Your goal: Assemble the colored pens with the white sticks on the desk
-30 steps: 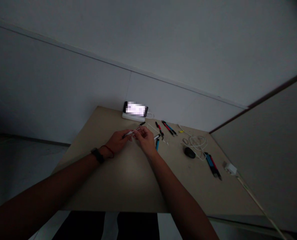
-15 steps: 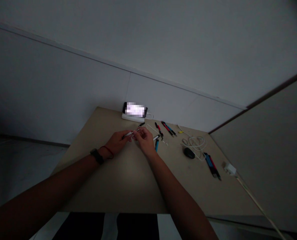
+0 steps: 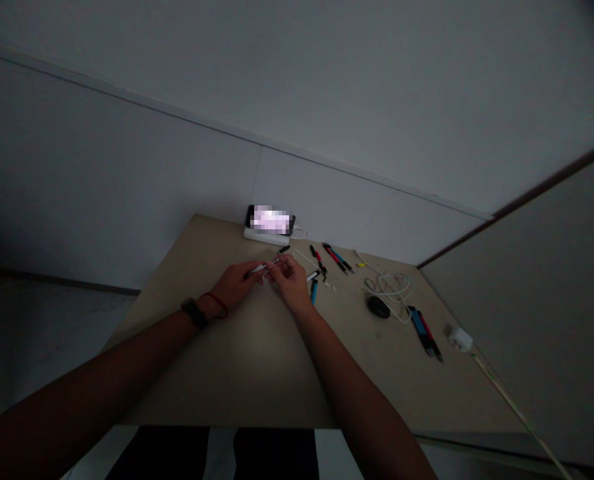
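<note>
Pinched between the bare left hand (image 3: 234, 285) and bare right hand (image 3: 289, 283), fingertips pressed close together: one slim white plastic pen (image 3: 257, 270) (its tip too small to make out).

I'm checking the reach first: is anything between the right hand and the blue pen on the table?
Nothing visible stands in the way. The blue pen lies just past the right hand. A white-and-black pen lies beyond the blue pen's far end, off that short path across the tabletop.
</note>
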Available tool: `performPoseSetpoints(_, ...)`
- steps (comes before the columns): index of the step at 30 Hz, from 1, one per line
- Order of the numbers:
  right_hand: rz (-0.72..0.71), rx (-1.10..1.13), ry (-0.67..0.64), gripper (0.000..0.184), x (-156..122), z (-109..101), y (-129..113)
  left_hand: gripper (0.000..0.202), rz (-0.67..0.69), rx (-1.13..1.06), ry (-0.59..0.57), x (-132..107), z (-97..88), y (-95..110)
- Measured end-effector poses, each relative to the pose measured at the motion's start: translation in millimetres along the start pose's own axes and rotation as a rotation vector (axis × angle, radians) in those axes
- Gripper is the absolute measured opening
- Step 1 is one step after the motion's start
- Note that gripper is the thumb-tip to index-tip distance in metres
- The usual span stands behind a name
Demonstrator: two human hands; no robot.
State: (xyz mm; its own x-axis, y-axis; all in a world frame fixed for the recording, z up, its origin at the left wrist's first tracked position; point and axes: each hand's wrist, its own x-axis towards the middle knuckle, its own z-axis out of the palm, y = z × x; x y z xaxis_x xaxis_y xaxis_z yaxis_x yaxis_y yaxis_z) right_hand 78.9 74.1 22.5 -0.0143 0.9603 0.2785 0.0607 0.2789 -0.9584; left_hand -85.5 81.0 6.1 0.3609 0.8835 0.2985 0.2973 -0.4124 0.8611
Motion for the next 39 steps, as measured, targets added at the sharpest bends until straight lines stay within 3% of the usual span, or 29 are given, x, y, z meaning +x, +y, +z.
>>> performPoseSetpoints(39, 0.015, -0.002, 0.002, 0.035, 0.9, -0.5, -0.7, 0.037, -0.008, -0.017, -0.001, -0.2, -1.8, 2.4)
